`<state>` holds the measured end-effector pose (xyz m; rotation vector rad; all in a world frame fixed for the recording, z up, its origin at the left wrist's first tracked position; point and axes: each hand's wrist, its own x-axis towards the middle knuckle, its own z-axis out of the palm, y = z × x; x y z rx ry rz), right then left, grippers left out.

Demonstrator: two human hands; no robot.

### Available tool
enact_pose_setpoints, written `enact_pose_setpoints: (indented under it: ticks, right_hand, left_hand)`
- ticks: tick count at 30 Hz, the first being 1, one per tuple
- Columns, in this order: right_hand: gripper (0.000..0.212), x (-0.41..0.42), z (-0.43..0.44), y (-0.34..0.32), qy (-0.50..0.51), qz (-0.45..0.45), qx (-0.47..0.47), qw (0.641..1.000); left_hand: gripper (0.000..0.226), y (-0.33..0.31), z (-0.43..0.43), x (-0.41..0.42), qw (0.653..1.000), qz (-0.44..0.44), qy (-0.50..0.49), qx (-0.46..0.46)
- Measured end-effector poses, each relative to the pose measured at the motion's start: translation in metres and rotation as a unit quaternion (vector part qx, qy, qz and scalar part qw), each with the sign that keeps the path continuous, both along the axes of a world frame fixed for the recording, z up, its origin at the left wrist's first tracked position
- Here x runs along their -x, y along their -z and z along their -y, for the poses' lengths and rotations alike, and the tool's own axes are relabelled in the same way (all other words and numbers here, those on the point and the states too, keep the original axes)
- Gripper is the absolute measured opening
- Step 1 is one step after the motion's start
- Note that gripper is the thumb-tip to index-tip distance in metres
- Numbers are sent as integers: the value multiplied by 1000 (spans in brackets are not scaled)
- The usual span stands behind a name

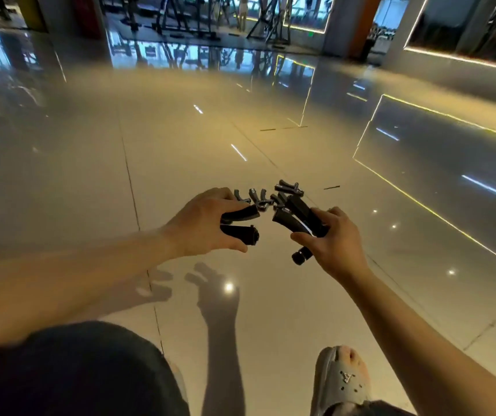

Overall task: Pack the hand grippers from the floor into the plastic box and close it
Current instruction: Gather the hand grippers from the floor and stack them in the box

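Observation:
Several black hand grippers with metal springs are in my hands above the glossy tiled floor. My left hand is closed on a hand gripper, its two black handles sticking out to the right. My right hand grips a bunch of hand grippers, with one handle end poking down below the palm. More small hand grippers show just beyond both hands; I cannot tell whether they are held or lie on the floor. No plastic box is in view.
My knee in dark shorts is at the bottom left, and my foot in a grey slipper at the bottom right. Gym machines stand far back. A mirrored wall with light strips runs along the right.

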<state>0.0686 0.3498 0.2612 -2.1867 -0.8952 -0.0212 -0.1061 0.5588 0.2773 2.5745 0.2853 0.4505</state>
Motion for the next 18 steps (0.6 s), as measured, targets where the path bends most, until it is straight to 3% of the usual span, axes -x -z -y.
enact_pose_setpoints:
  ticks: [4,9,18]
  right_hand:
    - [63,36,70,-62,20,43,-26,999]
    - [64,96,184,-124,41,59,-53,996]
    - [68,180,391,-183,138,90,11,986]
  left_hand:
    - [62,-71,57,10,998,41,49,-24]
    - [72,-126,154,35,990,75,115,-46]
    - [75,-170,343,51,951,119,283,-41]
